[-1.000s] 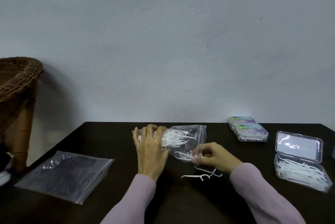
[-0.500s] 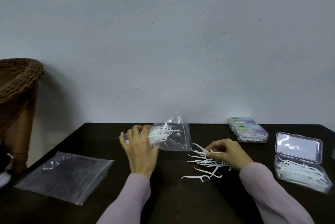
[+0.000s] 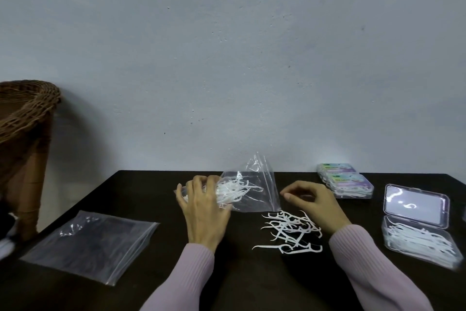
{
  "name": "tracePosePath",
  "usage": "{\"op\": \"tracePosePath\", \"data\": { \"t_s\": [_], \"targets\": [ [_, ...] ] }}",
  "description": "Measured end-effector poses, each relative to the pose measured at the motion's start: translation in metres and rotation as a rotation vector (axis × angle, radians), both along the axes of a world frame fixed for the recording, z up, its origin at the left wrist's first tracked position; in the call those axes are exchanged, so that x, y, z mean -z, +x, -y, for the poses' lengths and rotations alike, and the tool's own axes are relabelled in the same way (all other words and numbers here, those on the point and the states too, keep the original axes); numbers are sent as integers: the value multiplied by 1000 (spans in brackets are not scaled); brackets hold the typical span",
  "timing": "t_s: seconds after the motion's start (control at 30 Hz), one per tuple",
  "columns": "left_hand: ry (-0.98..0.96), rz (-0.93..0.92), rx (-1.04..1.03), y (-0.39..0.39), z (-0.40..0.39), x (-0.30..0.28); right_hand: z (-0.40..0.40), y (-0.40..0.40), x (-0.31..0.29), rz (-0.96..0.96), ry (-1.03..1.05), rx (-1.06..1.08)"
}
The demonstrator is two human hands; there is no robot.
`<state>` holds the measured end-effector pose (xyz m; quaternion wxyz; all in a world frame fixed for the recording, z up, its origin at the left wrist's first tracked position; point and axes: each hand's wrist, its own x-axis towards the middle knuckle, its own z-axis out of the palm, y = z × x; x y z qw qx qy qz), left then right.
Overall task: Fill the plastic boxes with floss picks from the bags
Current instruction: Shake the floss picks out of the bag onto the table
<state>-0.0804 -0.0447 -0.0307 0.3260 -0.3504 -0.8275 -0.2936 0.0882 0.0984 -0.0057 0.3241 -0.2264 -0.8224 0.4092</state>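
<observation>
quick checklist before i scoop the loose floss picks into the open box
1. Right hand free to scoop: ok, fingers loosely curled, holding nothing.
2. Loose white plastic floss picks within reach: ok, piled on the black table beside the right wrist.
3. Clear rectangular plastic box open: ok, lid up.
4. Room left in that box: cannot tell, it already holds picks.
5. Clear zip bag steadied: ok, left hand grips its end.
6. Bag emptied: not ok, picks remain inside.
</observation>
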Motion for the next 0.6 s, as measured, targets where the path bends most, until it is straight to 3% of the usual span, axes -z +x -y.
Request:
{"op": "tracePosePath", "data": {
  "t_s": [0.1, 0.23, 0.4, 0.6],
  "targets": [
    [-8, -18, 37, 4, -3, 2, 6, -4, -2, -43, -206, -165],
    [-114, 25, 93, 7, -1, 5, 9, -10, 1, -23, -318, -251],
    [-420, 97, 85, 8, 0, -1, 3, -7, 1, -73, -247, -159],
    [-266, 176, 163, 3, 1, 4, 7, -7, 5, 0, -77, -102]
  ]
}}
